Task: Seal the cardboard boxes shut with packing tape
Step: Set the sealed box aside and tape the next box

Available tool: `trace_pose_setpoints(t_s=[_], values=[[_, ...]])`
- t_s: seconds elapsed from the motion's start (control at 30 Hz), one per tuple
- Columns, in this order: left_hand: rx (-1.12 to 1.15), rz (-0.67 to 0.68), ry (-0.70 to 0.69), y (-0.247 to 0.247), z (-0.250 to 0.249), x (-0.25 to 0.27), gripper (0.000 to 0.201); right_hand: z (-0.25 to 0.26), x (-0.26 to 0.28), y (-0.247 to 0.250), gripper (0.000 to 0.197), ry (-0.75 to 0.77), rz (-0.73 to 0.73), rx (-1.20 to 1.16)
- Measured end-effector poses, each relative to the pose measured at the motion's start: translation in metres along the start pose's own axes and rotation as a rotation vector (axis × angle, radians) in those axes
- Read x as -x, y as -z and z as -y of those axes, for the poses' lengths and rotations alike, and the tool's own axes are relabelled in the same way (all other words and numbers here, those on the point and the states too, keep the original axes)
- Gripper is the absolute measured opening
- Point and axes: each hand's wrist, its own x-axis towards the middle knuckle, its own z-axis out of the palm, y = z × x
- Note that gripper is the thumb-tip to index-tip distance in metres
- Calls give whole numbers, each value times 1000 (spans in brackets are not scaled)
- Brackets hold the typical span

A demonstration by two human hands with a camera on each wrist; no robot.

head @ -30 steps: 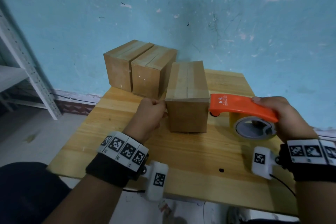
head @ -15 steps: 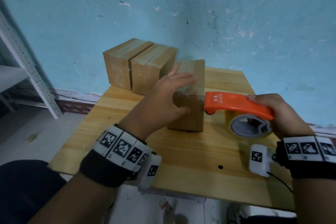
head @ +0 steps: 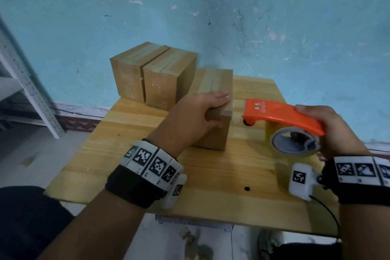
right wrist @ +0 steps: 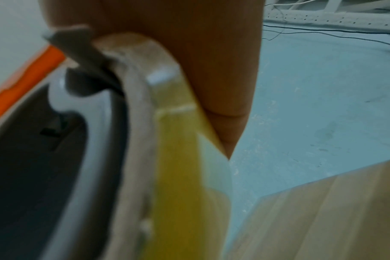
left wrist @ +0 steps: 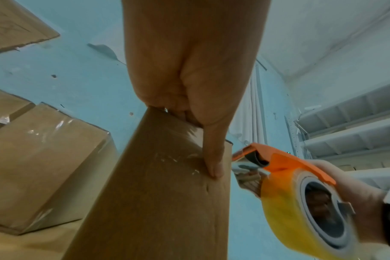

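Note:
The near cardboard box (head: 218, 82) stands mid-table with clear tape along its top seam. My left hand (head: 211, 110) lies on its near top edge, fingers straight across the top and the thumb (left wrist: 214, 158) pressed down the front face (left wrist: 156, 202). Just right of the box, my right hand (head: 331, 129) grips an orange tape dispenser (head: 280, 115) by the handle. Its nose points at the box's right side without touching. The yellowish tape roll (head: 293, 143) hangs under it, and is seen close and blurred as the tape roll (right wrist: 178, 176) in the right wrist view.
Two more taped boxes, the left one (head: 128, 78) and the right one (head: 166, 82), stand side by side at the table's back left, close to the blue wall. The wooden table (head: 211, 175) has bare room in front. A white metal shelf (head: 27, 91) stands to the left.
My left hand has left the box's left near corner, gone over the top and settled flat on the near top edge. The dispenser stays beside the box on the right.

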Motion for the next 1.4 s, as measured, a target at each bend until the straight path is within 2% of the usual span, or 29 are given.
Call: trace_pose_setpoints(t_s=[0.17,0.27,0.53,0.67,0.83,0.97,1.03,1.1,1.2,1.4], values=[[-122,8,-20,-8,-6,-2,70,3,9,11,26,-7,-65,-163],[-142,15,-22,-7,-4,-2,69,8,17,12,39,-5,-110,-222],[-118,0,-24,-8,-3,-2,70,12,23,12,43,-9,-55,-188],[-90,-12,-27,-9,-1,-2,71,9,21,14,36,5,-89,-184],[-78,-21,-4,-9,-2,-3,70,11,20,12,42,35,-129,-196],[-109,-25,-19,-10,-3,-1,69,8,21,16,27,11,-54,-112],[-140,-18,-30,-10,-4,-1,68,4,19,19,26,-1,-45,-33],[-160,-7,-32,-8,-5,0,67,1,17,20,33,-6,-27,24],[-180,10,-37,-7,-6,0,67,1,16,19,61,10,21,125],[-242,13,-44,-8,-9,1,66,6,12,7,76,32,94,412]])
